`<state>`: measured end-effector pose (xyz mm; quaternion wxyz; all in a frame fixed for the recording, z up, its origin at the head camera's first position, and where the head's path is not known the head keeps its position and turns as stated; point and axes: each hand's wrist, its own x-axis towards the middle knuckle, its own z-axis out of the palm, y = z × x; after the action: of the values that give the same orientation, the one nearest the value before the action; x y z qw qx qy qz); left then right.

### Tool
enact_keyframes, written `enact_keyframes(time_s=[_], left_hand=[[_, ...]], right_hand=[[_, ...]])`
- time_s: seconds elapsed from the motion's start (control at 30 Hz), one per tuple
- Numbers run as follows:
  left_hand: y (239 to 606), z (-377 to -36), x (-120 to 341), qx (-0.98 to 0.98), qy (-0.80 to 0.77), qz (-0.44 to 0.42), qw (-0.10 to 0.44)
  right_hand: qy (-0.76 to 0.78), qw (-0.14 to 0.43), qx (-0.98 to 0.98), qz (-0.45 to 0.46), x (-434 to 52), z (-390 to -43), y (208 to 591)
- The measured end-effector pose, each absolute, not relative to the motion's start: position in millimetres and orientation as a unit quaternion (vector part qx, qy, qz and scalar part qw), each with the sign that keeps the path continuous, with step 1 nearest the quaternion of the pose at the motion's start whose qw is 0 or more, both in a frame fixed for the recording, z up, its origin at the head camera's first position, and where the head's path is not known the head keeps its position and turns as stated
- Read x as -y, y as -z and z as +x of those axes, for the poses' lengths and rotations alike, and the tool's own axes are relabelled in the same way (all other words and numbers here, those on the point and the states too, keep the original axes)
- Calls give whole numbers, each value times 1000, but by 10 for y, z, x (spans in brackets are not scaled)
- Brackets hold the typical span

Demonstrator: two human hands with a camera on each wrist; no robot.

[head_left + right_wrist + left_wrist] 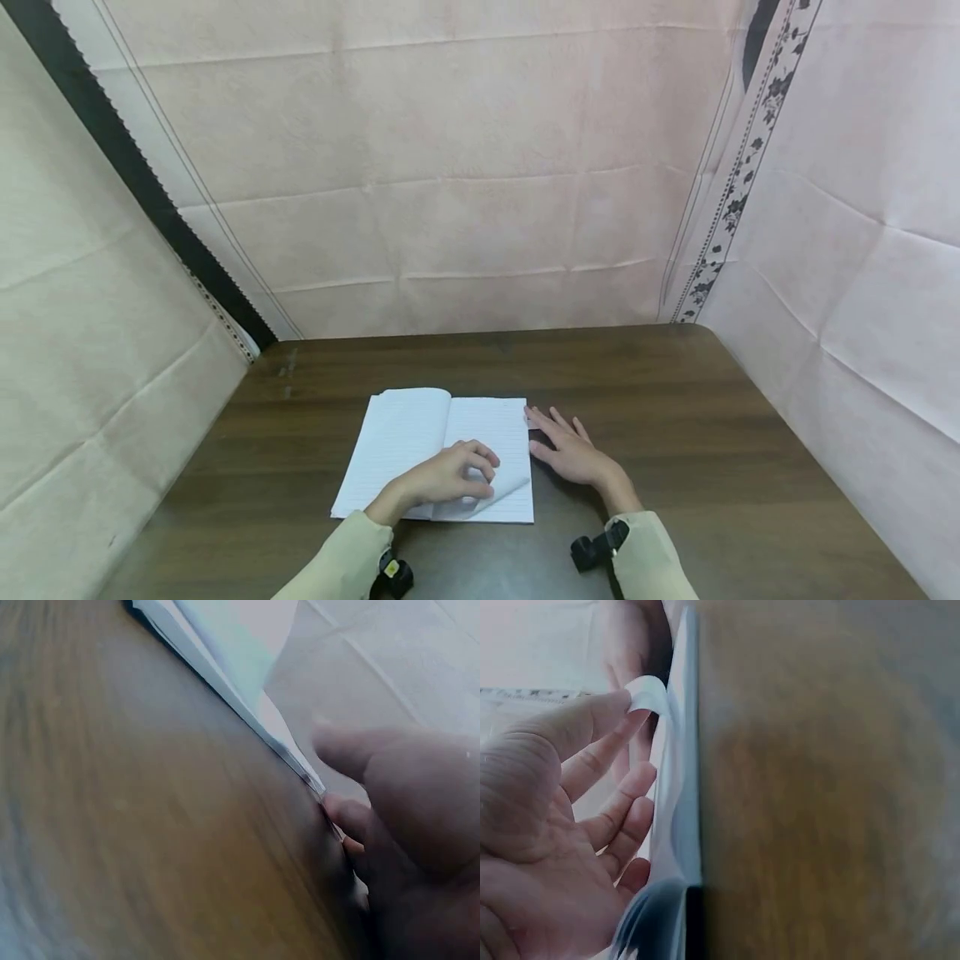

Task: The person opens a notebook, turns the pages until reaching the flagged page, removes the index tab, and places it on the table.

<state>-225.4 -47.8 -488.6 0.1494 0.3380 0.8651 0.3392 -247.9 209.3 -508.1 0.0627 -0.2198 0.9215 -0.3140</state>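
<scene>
A notebook (405, 442) with lined white pages lies spread on the table. Over its right half, my left hand (448, 473) pinches the near corner of a page (650, 693) between thumb and forefinger, and the paper curls up there. The other left fingers are loosely bent in the left wrist view. My right hand (573, 452) lies at the notebook's right edge, its fingers spread and reaching the far part of that edge. In the right wrist view the lifted page (251, 637) rises above the page stack, with the right thumb (345, 748) beside the edge.
The brown wooden table (675, 433) extends around the notebook on all sides. Pale creased cloth (480, 167) hangs behind it and along both sides. Black wrist cameras are strapped over the light sleeves (648, 554).
</scene>
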Motion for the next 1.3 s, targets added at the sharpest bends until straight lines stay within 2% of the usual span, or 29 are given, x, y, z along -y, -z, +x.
enact_keyframes(time_s=[0.1, 0.47, 0.63, 0.9, 1.17, 1.3], left_hand=[[4888, -2263, 541, -855, -387, 299, 170], [4858, -2118, 824, -832, -492, 209, 148], [4818, -2031, 1050, -834, -514, 140, 145], [4809, -2036, 1372, -747, -650, 52, 128], [4758, -1868, 1657, -736, -667, -7, 111], [4765, -1831, 1737, -762, -642, -33, 83]], right_hand=[[323, 64, -922, -205, -2085, -2486, 5085], [326, 63, -923, -193, -2056, -2466, 5080], [318, 67, -921, -215, -2034, -2457, 5103], [297, 59, -918, -255, -2089, -2456, 5033], [296, 67, -917, -258, -2085, -2430, 5012], [296, 70, -917, -257, -2082, -2442, 5036]])
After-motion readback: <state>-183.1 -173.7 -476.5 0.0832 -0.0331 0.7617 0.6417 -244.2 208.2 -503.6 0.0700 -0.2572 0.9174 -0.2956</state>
